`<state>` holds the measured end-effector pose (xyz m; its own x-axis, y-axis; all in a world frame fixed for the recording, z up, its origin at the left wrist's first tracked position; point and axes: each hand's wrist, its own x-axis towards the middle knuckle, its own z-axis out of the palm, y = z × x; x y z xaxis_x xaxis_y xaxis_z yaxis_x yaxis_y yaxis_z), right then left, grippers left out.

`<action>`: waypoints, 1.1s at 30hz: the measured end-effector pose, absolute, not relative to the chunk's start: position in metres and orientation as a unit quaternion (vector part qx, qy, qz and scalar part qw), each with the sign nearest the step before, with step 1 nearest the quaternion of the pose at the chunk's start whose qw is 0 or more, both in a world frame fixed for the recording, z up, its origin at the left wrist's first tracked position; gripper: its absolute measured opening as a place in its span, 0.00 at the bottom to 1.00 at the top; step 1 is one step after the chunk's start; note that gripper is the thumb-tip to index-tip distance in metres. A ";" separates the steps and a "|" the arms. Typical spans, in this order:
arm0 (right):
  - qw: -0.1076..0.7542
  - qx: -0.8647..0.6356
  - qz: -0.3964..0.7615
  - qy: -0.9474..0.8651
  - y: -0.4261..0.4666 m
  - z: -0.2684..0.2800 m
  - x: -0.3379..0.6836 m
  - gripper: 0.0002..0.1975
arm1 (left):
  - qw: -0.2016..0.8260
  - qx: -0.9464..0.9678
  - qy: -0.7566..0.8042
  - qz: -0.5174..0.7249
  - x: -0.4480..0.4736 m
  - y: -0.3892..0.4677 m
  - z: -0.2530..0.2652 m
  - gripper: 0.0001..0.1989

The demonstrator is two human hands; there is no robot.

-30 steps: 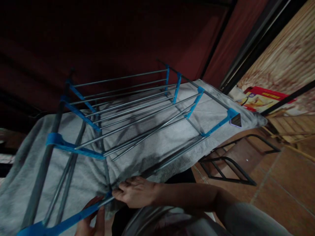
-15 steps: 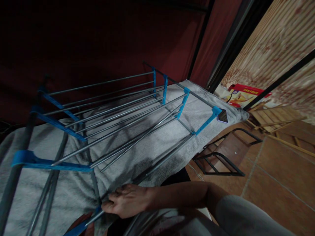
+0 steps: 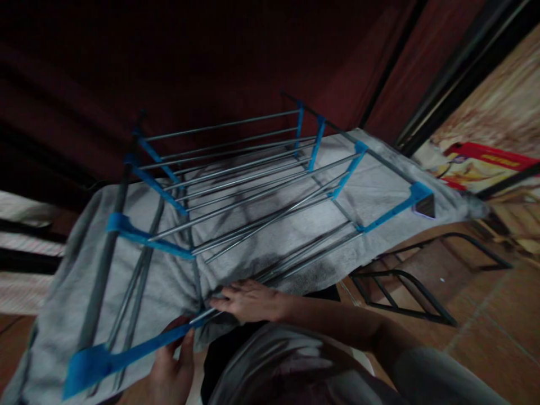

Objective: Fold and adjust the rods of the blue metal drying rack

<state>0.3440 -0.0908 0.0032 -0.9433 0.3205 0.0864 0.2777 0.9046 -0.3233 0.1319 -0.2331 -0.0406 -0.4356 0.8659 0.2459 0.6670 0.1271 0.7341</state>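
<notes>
A metal rack (image 3: 253,198) with blue plastic brackets lies across a grey blanket (image 3: 63,326), directly in front of a person whose two bare hands work at its near edge. Take the whole view as a clock face.

The left hand (image 3: 171,368), towards 7 o'clock, pinches the inner end of the near-left bracket (image 3: 145,351) between thumb and fingers; the bracket's wide end reaches out to that hand's 9 o'clock. The right hand (image 3: 248,301) is at the left hand's 2 o'clock, near it but apart. It lies palm down over the front rod (image 3: 318,257), fingers together and slightly bent; whether they curl round underneath cannot be told. The front rod runs from the bracket under that hand and away towards 2 o'clock.

Most of the rack spreads beyond the hands, from the right hand's 10 o'clock round to its 2 o'clock. Among its parallel rods, a slanting rod (image 3: 265,225) crosses the others, its near end at the right hand's 10 o'clock.

Farther out at 2 o'clock, a phone (image 3: 426,207) sits just beside the far-right bracket (image 3: 390,214). A black-framed chair (image 3: 442,270) stands on the floor at 4 o'clock.
</notes>
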 end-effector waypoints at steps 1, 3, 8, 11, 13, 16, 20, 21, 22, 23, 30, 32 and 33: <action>0.066 -0.152 0.154 -0.974 -0.090 0.004 0.346 0.21 | 0.122 0.511 0.745 0.411 0.136 -0.235 -0.039 0.23; 0.059 -0.148 0.158 -0.974 -0.086 0.004 0.347 0.22 | 0.132 0.497 0.757 0.404 0.143 -0.238 -0.037 0.24; 0.014 -0.180 0.186 -0.966 -0.072 0.007 0.343 0.23 | 0.184 0.463 0.773 0.393 0.150 -0.244 -0.042 0.22; 0.011 -0.184 0.188 -0.965 -0.068 0.005 0.340 0.22 | 0.194 0.464 0.765 0.401 0.149 -0.248 -0.050 0.19; 0.013 -0.183 0.187 -0.965 -0.067 0.001 0.338 0.21 | 0.197 0.466 0.764 0.401 0.147 -0.250 -0.056 0.18; 0.019 -0.188 0.185 -0.964 -0.068 -0.008 0.332 0.22 | 0.200 0.465 0.769 0.389 0.144 -0.251 -0.064 0.16; 0.012 -0.189 0.181 -0.965 -0.069 -0.013 0.321 0.22 | 0.202 0.458 0.776 0.384 0.143 -0.246 -0.069 0.16; 0.011 -0.187 0.177 -0.966 -0.069 -0.012 0.318 0.22 | 0.204 0.454 0.775 0.390 0.144 -0.245 -0.070 0.16; 0.011 -0.185 0.171 -0.968 -0.069 -0.011 0.315 0.22 | 0.206 0.451 0.772 0.398 0.144 -0.243 -0.070 0.17; 0.010 -0.183 0.166 -0.969 -0.068 -0.010 0.312 0.21 | 0.209 0.449 0.769 0.404 0.144 -0.241 -0.070 0.17; -0.015 -0.179 0.161 -0.970 -0.060 -0.007 0.282 0.17 | 0.204 0.464 0.765 0.396 0.142 -0.233 -0.073 0.15; -0.015 -0.181 0.168 -0.969 -0.060 -0.012 0.278 0.17 | 0.205 0.469 0.764 0.392 0.139 -0.234 -0.076 0.13; -0.012 -0.182 0.170 -0.968 -0.061 -0.016 0.277 0.17 | 0.209 0.472 0.763 0.390 0.138 -0.236 -0.078 0.14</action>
<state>0.2770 -0.0606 -0.0158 -0.9332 0.3489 -0.0860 0.3573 0.8758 -0.3245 0.1377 -0.2356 -0.0784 -0.4672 0.8828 0.0490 0.5572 0.2510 0.7915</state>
